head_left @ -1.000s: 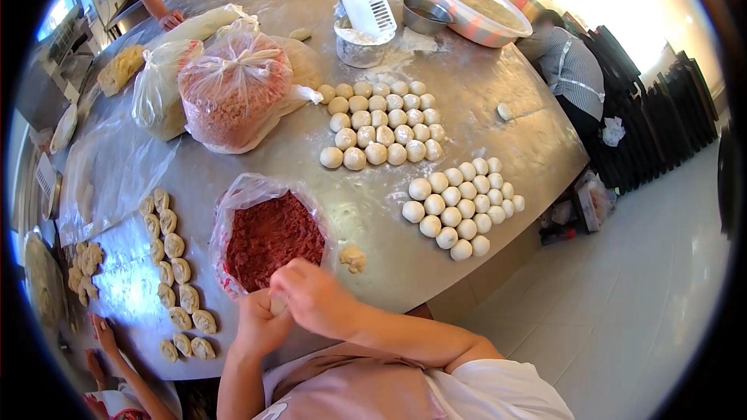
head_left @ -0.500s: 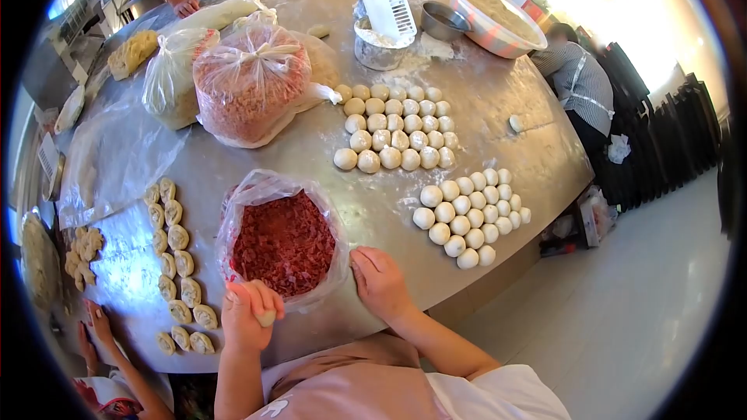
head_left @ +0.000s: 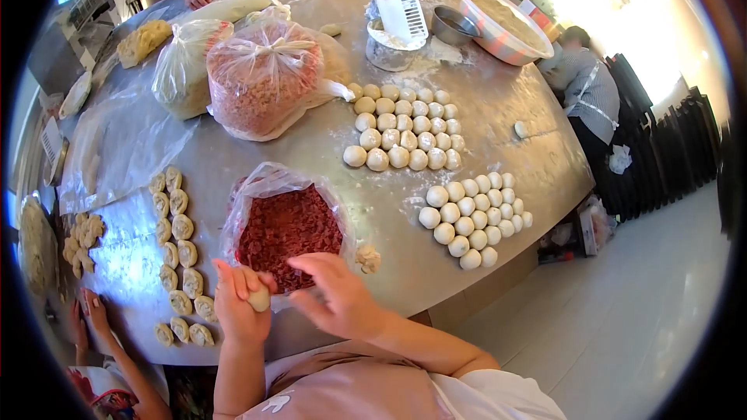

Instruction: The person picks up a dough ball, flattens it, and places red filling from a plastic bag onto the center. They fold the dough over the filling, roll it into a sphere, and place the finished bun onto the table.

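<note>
My left hand (head_left: pixel 243 307) is closed around a small pale piece of dough (head_left: pixel 259 299), which pokes out beside the fingers. To its right, my right hand (head_left: pixel 336 295) is held over the near edge of the bag, fingers apart and nothing visible in them. The open plastic bag of red minced filling (head_left: pixel 288 225) lies just beyond both hands. A small rough lump of dough (head_left: pixel 368 259) rests on the table at the bag's right. Shaped dough pieces (head_left: pixel 187 253) stand in two columns left of the bag.
Floured dough balls (head_left: pixel 398 157) sit in rows beyond the bag, with a second group (head_left: pixel 459 246) to the right. Tied bags of filling (head_left: pixel 264 82), a flour tub with a white scoop (head_left: pixel 405 19) and a large basin (head_left: pixel 506 23) stand farther back. Another person's hands (head_left: pixel 93 315) are at lower left.
My right hand has moved left from the table beside the bag toward my left hand, and its fingers have opened. The dough lump now shows where it was. My left hand still holds its dough.
</note>
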Demonstrator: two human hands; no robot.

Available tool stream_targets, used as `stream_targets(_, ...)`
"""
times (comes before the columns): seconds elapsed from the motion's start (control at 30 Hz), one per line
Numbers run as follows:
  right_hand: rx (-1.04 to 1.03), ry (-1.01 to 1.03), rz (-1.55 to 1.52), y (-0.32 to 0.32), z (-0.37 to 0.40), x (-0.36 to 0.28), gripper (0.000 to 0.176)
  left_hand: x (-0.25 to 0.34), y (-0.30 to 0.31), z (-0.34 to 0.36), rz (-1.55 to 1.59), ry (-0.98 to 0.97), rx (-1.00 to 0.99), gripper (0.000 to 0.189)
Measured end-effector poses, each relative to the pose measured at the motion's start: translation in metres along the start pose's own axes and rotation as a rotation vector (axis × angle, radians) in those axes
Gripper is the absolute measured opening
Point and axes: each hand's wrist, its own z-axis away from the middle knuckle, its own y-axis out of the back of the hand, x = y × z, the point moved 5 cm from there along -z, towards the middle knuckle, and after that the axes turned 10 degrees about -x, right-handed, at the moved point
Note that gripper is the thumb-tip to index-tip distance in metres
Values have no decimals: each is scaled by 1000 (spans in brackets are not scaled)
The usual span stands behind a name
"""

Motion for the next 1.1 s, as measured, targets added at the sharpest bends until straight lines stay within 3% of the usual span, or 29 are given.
stream_targets(0.07, -31, 56, -103, -24, -13, -12, 39, 4, -2, 1, 8, -96, 3, 55)
stream_targets(0.13, -41, -22, -266, -45, -15, -9, 37, 8, -16, 3, -45, -178, 71, 57)
stream_targets(0.17, -48, -62, -345, -51, -14, -7, 36, 9, -19, 5, 0, -166, -67, 64)
stream_targets(0.27, -227, -295, -594, -53, -10, 10, 30, 18, -54, 13, 285, -149, -20, 68)
stream_targets(0.3, -263, -278, -620, -54, -9, 9, 30, 18, -53, 12, 171, -240, 73, 59)
stream_targets(0.4, -286, -285, -569, -61, -6, 2, 30, 12, -31, 9, -483, -294, -309, 48)
stream_targets(0.53, -109, -143, -296, -50, -11, -10, 31, 12, -26, 10, -439, -342, -170, 47)
stream_targets(0.63, -61, -171, -424, -52, -15, -9, 32, 7, -35, 12, -197, -308, -210, 53)
stream_targets(0.7, -199, -356, -559, -54, -9, 4, 32, 10, -41, 13, -89, -295, -332, 71)
stream_targets(0.77, -312, -476, -681, -55, -5, 11, 32, 15, -48, 15, -270, -315, -288, 61)
stream_targets(0.83, -302, -363, -690, -55, -9, 1, 32, 13, -38, 16, -516, -280, -313, 51)
stream_targets(0.97, -187, -88, -443, -58, -7, -1, 36, 8, -22, 13, -538, -323, -364, 49)
stream_targets(1.07, -170, -233, -531, -48, -11, -7, 40, 6, -26, 14, -395, -271, -335, 54)
stream_targets(1.1, -246, -321, -557, -55, -4, 6, 41, 4, -31, 14, -297, -277, -266, 65)
